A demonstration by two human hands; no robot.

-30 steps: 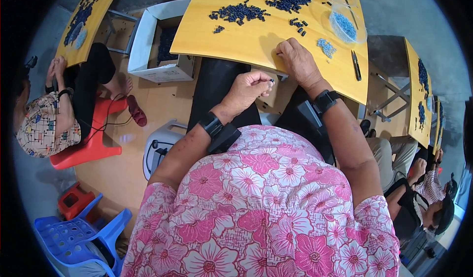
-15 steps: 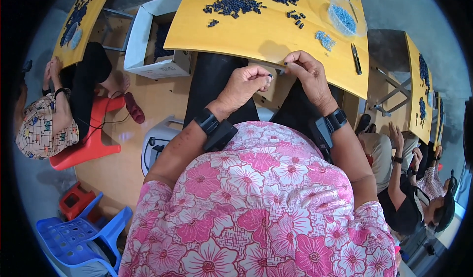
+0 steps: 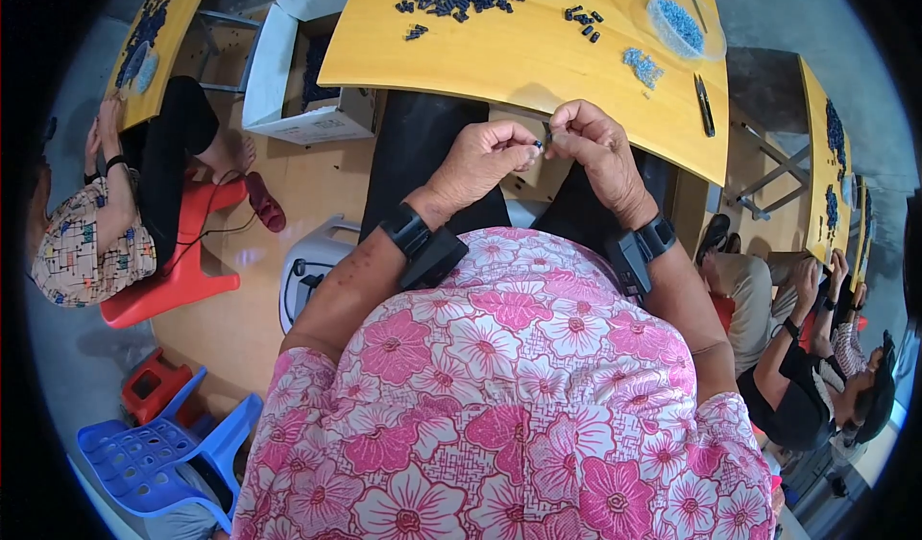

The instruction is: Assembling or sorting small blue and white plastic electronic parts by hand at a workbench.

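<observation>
The left hand (image 3: 480, 164) grips 1 small dark piece (image 3: 539, 144) in a pinch, over the lap (image 3: 423, 137); the right hand (image 3: 595, 151) is just beside it, curled, and I cannot tell whether it grips anything. On the table (image 3: 471, 60) lie 2 big dark heaps (image 3: 456, 0), loose blue bits (image 3: 642, 68), a bowl (image 3: 712, 48) of blue bits and black snips (image 3: 705, 108)

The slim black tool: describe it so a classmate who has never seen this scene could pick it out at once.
Start at the yellow table in front of the wearer and go to its right edge. There the slim black tool lies nearer the wearer than the clear bowl. Unlike the loose light blue pieces to its left, it is a single long, dark thing.
</observation>
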